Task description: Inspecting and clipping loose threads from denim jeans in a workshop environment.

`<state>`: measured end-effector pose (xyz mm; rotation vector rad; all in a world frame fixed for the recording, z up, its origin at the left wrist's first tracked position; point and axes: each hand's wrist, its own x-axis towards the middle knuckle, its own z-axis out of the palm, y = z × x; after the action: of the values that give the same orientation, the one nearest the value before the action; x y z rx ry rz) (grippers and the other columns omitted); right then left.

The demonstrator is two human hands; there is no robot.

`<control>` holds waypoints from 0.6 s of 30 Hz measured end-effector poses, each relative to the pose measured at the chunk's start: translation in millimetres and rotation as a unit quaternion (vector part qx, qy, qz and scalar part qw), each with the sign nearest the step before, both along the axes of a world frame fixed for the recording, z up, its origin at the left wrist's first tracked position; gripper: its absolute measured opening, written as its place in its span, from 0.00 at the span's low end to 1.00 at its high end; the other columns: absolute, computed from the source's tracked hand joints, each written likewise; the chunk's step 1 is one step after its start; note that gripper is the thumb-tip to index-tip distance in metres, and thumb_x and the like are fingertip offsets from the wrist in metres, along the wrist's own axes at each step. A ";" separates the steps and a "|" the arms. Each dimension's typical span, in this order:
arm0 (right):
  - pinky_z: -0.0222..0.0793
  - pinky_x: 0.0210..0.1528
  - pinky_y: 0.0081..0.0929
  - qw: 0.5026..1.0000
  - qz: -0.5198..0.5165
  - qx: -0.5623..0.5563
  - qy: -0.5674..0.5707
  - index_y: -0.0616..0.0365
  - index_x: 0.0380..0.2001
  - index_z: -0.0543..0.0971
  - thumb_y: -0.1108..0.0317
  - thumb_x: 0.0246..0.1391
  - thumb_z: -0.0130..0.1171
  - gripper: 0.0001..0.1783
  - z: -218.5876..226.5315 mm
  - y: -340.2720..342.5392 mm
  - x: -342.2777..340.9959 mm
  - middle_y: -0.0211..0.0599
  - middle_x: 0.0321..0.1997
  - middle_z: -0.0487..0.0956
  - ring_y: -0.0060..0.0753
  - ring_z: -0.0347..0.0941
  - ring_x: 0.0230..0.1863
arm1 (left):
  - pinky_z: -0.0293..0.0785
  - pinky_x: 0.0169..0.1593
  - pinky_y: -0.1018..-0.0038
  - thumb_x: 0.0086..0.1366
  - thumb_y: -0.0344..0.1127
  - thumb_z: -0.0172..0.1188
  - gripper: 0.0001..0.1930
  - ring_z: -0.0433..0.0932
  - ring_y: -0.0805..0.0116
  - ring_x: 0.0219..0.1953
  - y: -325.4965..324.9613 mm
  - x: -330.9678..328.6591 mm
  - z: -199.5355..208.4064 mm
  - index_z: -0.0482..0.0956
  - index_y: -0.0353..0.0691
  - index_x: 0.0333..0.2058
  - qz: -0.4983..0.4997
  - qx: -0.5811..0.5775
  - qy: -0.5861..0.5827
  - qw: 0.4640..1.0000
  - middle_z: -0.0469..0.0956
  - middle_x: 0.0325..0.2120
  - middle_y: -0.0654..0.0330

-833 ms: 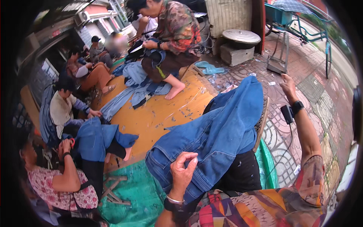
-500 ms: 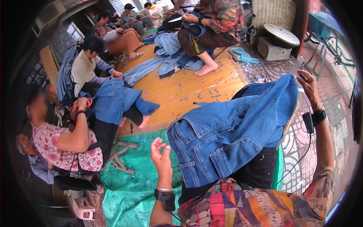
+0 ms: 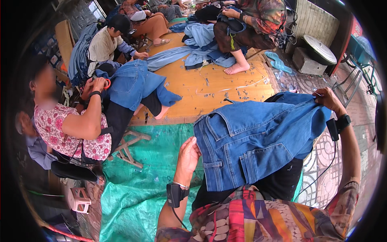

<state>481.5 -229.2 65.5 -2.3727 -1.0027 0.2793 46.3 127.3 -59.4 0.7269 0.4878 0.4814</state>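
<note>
A pair of blue jeans point(image 3: 258, 141) lies across my lap, its waistband to the left and the legs running off to the right. My left hand point(image 3: 188, 156) is closed at the waistband edge, thumb and fingertips on the denim. At the far right end my right hand point(image 3: 327, 99) pinches the denim of the legs. A thin pale piece sticks out from its fingertips, too small to name. Both wrists wear dark strapped devices, and a cable hangs from each.
An orange board point(image 3: 181, 86) with denim scraps lies ahead, green sheeting point(image 3: 141, 189) to the left. Co-workers sit left and ahead; one in a floral top point(image 3: 76, 125) holds red-handled scissors point(image 3: 107, 83). Nearby are a wooden stool point(image 3: 129, 149), plastic stool point(image 3: 79, 199) and blue slippers point(image 3: 278, 62).
My left hand has gone from open beside the jeans to the waistband edge. My right hand has come down onto the denim at the far end. The view has shifted slightly.
</note>
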 end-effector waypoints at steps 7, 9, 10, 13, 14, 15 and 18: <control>0.64 0.30 0.30 0.990 0.025 -0.041 -0.135 0.65 0.24 0.74 0.75 0.38 0.60 0.07 1.5 -3.1 -5.3 0.39 0.19 0.69 0.30 0.68 0.25 | 0.74 0.41 0.75 0.63 0.35 0.59 0.06 0.79 0.74 0.35 14.8 20.6 11.2 0.78 0.41 0.36 -0.066 0.035 0.020 0.997 0.81 0.34 0.65; 0.63 0.29 0.30 0.982 0.023 -0.005 -0.187 0.64 0.24 0.73 0.75 0.38 0.59 0.07 4.1 -0.3 -6.5 0.39 0.19 0.68 0.31 0.66 0.24 | 0.74 0.41 0.76 0.62 0.36 0.59 0.06 0.79 0.75 0.34 24.1 22.6 11.3 0.78 0.41 0.36 -0.074 0.072 0.026 0.994 0.81 0.33 0.66; 0.63 0.30 0.30 0.983 0.015 0.001 -0.181 0.64 0.24 0.73 0.75 0.39 0.59 0.07 9.3 1.8 -7.2 0.38 0.19 0.68 0.31 0.66 0.24 | 0.74 0.40 0.77 0.62 0.35 0.60 0.06 0.78 0.77 0.33 29.5 23.2 13.5 0.79 0.41 0.36 -0.072 0.109 0.036 0.991 0.81 0.33 0.66; 0.61 0.29 0.25 0.978 -0.026 0.090 -0.184 0.62 0.24 0.70 0.76 0.43 0.57 0.05 21.2 -9.9 1.4 0.32 0.20 0.67 0.24 0.63 0.25 | 0.74 0.38 0.78 0.62 0.34 0.60 0.05 0.78 0.78 0.32 32.7 31.9 53.0 0.79 0.41 0.36 -0.081 0.192 0.057 0.976 0.81 0.33 0.67; 0.60 0.28 0.23 0.972 -0.027 0.118 -0.204 0.60 0.25 0.72 0.74 0.46 0.57 0.04 29.0 -20.8 17.6 0.27 0.21 0.68 0.21 0.62 0.25 | 0.68 0.33 0.81 0.61 0.36 0.61 0.04 0.75 0.81 0.28 28.8 38.9 79.3 0.78 0.44 0.31 -0.047 0.218 0.045 0.974 0.79 0.29 0.70; 0.59 0.28 0.20 0.963 -0.026 0.146 -0.224 0.58 0.26 0.73 0.73 0.50 0.58 0.04 41.9 -28.2 34.2 0.22 0.22 0.68 0.19 0.62 0.25 | 0.62 0.27 0.85 0.60 0.39 0.62 0.06 0.73 0.85 0.25 26.9 45.3 106.1 0.77 0.46 0.27 -0.010 0.244 0.033 0.969 0.78 0.25 0.73; 0.58 0.29 0.16 0.904 -0.105 0.381 -0.161 0.56 0.35 0.77 0.63 0.59 0.55 0.09 110.4 -31.2 31.4 0.15 0.25 0.69 0.14 0.61 0.26 | 0.71 0.34 0.81 0.62 0.32 0.59 0.07 0.76 0.78 0.29 49.7 43.9 205.2 0.78 0.36 0.38 0.035 0.340 -0.164 0.925 0.80 0.32 0.63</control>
<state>512.8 -260.4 175.9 -1.7870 -0.7808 -0.5217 90.2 177.0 145.8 1.2687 0.0138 0.8409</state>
